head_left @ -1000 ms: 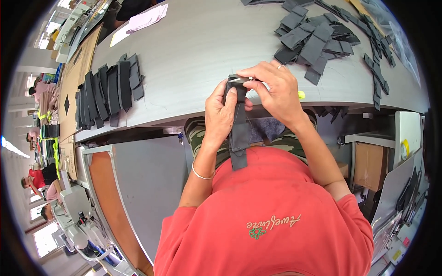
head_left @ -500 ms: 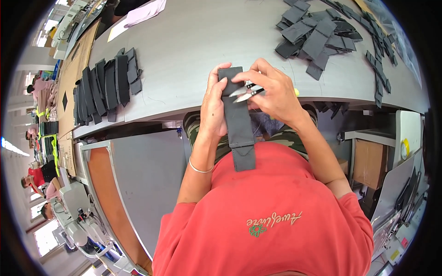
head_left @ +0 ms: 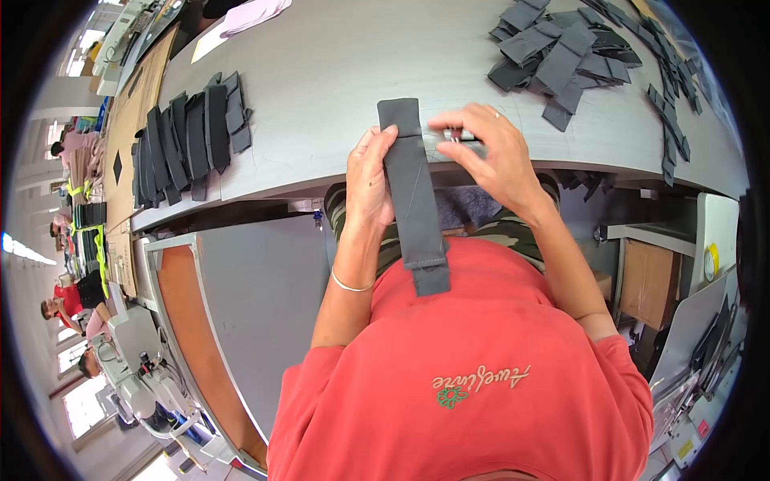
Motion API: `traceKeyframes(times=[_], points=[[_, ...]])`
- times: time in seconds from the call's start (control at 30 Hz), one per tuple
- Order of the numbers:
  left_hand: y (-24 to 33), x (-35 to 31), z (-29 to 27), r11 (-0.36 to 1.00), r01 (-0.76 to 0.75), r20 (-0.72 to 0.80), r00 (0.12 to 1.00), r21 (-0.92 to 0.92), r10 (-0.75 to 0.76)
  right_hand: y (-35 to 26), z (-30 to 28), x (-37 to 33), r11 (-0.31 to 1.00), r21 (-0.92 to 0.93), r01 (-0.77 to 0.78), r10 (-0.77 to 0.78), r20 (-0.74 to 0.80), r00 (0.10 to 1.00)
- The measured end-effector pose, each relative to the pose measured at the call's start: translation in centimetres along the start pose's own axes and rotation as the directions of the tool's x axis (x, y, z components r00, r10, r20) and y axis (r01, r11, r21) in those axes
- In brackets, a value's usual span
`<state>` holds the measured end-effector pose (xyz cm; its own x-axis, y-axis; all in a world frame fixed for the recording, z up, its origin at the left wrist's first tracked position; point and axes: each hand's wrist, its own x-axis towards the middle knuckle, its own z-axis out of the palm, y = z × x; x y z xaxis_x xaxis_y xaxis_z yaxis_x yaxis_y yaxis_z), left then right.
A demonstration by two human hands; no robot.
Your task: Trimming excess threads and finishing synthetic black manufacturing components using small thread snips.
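The long, dark-grey, folded fabric strip [head_left: 411, 188] hangs in front of the body, its top end over the smooth pale-grey table [head_left: 321, 96] and its lower end over the red cloth shirt [head_left: 457, 329]. The left hand [head_left: 367, 180] pinches it near the top, thumb flat on the face; the right hand [head_left: 499, 160] is half curled just beside it, apart from the cloth, with a small silver-and-dark metal hand tool, probably thread snips, between thumb and fingers. Good handling here would mean keeping the strip flat and taut, bringing any blade in level with the surface, and keeping its tips clear of the folds and the left thumb. The left fingers behind the strip and its underside are hidden; blur hides the tool's tips, and whether the fine slanting line across the fabric is thread or crease cannot be told.
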<state>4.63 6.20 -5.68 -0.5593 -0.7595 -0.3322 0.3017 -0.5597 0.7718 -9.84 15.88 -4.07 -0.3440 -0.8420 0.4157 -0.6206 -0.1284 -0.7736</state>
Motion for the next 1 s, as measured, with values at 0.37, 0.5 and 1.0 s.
traceKeyframes(times=[0.37,0.5,1.0], points=[[-2.1,0.4,-0.4,0.991,-0.107,-0.037,0.994,-0.082,0.104,-0.2,1.8,-2.3,0.983,-0.125,0.133,-0.134,0.001,0.991],[-1.6,-0.2,0.4,0.998,-0.061,-0.035,0.998,-0.032,0.060,1.2,1.4,-2.8,0.989,0.121,-0.086,0.093,-0.049,0.994],[-0.1,-0.1,-0.2,0.954,-0.296,-0.144,0.943,0.046,0.299,-1.8,3.1,-2.2,0.977,-0.188,0.096,-0.104,-0.036,0.994]])
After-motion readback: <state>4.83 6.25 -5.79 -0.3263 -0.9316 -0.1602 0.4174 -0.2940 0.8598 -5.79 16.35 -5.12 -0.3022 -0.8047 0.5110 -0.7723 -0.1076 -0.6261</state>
